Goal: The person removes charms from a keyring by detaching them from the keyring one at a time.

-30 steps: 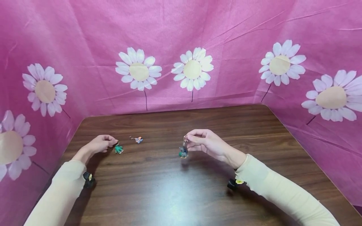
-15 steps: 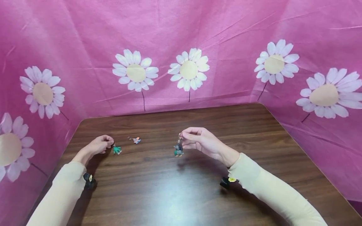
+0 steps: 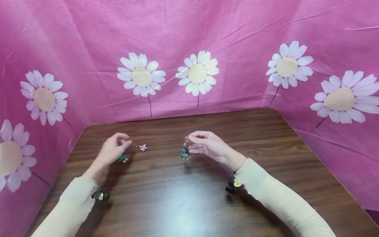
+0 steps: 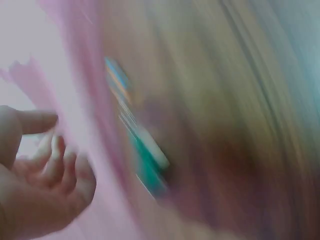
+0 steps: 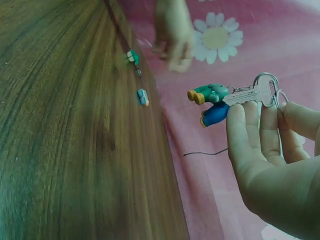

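L hand (image 3: 113, 148): fingers loosely curved, nothing held; we have it just above/beside the green charm (image 3: 123, 159), no contact that we can see (wrist view blurred).
R hand (image 3: 208, 143): thumb + finger pinch the ring (image 5: 274, 80) of our keychain (image 3: 185, 153); other fingers extended alongside the key (image 5: 252, 95).
Keychain loc: hanging clear of the table (image 3: 237, 131), approx. mid, well right of the charms.
On table: green charm, w/ orange-blue charm (image 3: 143, 148) near it, a bit farther back.
Handling: prob. light; figures look rubbery/plastic, so not v. fragile; metal key + ring stiff, maybe slippery; chain limp, so we'd expect swing.
Best hold: we'd keep to the ring, figs dangling; same for the table charms, approx.
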{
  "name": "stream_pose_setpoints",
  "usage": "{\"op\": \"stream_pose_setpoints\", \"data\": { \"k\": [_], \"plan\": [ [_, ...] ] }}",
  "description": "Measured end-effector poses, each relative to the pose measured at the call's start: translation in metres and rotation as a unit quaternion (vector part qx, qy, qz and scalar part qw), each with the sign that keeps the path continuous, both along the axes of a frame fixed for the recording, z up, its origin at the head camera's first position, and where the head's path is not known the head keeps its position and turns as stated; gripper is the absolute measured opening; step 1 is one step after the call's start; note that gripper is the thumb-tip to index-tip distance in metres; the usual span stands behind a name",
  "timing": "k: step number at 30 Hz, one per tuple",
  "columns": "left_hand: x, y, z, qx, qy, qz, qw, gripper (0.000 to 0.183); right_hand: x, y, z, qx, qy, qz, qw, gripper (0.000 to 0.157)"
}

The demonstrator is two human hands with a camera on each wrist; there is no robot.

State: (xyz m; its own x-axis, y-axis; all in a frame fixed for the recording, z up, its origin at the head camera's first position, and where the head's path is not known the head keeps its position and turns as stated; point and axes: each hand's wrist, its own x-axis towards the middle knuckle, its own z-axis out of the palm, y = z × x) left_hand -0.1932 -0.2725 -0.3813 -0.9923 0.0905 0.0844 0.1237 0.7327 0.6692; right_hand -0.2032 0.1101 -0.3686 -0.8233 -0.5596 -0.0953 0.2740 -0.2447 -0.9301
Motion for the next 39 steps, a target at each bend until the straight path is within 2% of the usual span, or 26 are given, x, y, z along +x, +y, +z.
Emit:
{"op": "stream_pose_setpoints", "data": {
  "k": [2,5,7,10,13,16,20,22,25,33,39],
  "plan": [
    [0.011,0.035,0.012,0.028,0.016,-0.052,0.9981,0.031,0.001,-0.001,-0.001,-0.001,-0.001,-0.006,1.000,0.013],
    [0.029,0.082,0.029,0.071,0.001,-0.136,0.9883,0.033,0.005,-0.004,0.000,-0.003,0.003,-0.013,1.000,0.012],
    [0.039,0.105,0.036,0.081,-0.008,-0.166,0.9828,0.036,0.010,-0.007,0.001,-0.006,0.009,-0.012,1.000,0.012],
    [0.048,0.126,0.038,0.105,-0.013,-0.193,0.9754,0.037,0.018,-0.010,0.004,-0.009,0.018,-0.008,1.000,0.013],
    [0.051,0.138,0.035,0.139,0.007,-0.199,0.9702,0.031,0.026,-0.011,0.007,-0.004,0.022,-0.012,1.000,0.013],
    [0.054,0.144,0.030,0.170,0.043,-0.191,0.9658,0.022,0.033,-0.010,0.010,0.005,0.028,-0.019,0.999,0.013],
    [0.056,0.149,0.028,0.180,0.088,-0.176,0.9638,0.015,0.037,-0.009,0.012,-0.004,0.042,-0.015,0.999,0.014],
    [0.057,0.151,0.028,0.183,0.098,-0.173,0.9628,0.013,0.037,-0.008,0.012,-0.012,0.049,-0.009,0.999,0.014],
    [0.056,0.153,0.030,0.196,0.090,-0.169,0.9618,0.009,0.037,-0.008,0.014,-0.010,0.057,-0.003,0.998,0.013],
    [0.052,0.154,0.030,0.193,0.066,-0.147,0.9680,0.004,0.033,-0.004,0.017,0.070,0.109,-0.015,0.991,0.023],
    [0.050,0.153,0.031,0.203,0.040,-0.147,0.9672,0.004,0.028,-0.002,0.016,0.097,0.135,-0.021,0.986,0.022]
  ]
}}
